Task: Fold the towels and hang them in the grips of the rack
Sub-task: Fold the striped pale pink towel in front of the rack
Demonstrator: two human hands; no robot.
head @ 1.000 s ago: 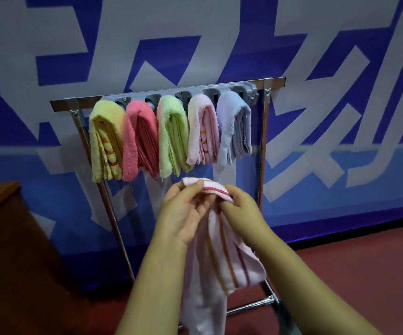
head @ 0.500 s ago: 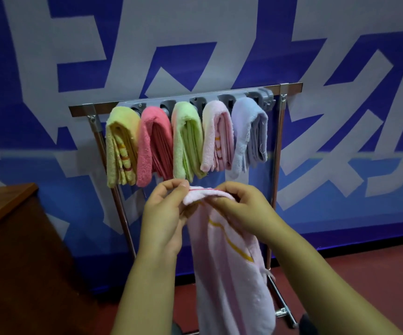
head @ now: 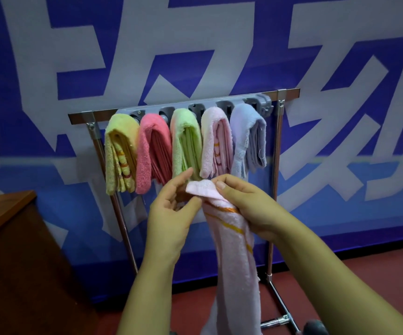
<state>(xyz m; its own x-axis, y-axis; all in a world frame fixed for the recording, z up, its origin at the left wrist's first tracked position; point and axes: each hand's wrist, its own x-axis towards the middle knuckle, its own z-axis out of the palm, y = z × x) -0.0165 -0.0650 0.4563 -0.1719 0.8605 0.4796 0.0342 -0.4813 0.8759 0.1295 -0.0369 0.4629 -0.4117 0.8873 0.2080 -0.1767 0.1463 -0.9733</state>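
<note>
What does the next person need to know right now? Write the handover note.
Left hand: pinches the top corner of the pale pink towel.
Right hand: grips that towel just below its top edge; the rest hangs down unfolded.
Done: five folded towels hang on the rack: yellow, coral, green, pink, lavender.
Left: fold the held towel and hang it, probably in the free grip at the right end.

A staged demo or recording space: a huge blue-and-white printed banner (head: 195, 56) backs the freestanding rack (head: 277, 165) on red flooring (head: 377, 281).
</note>
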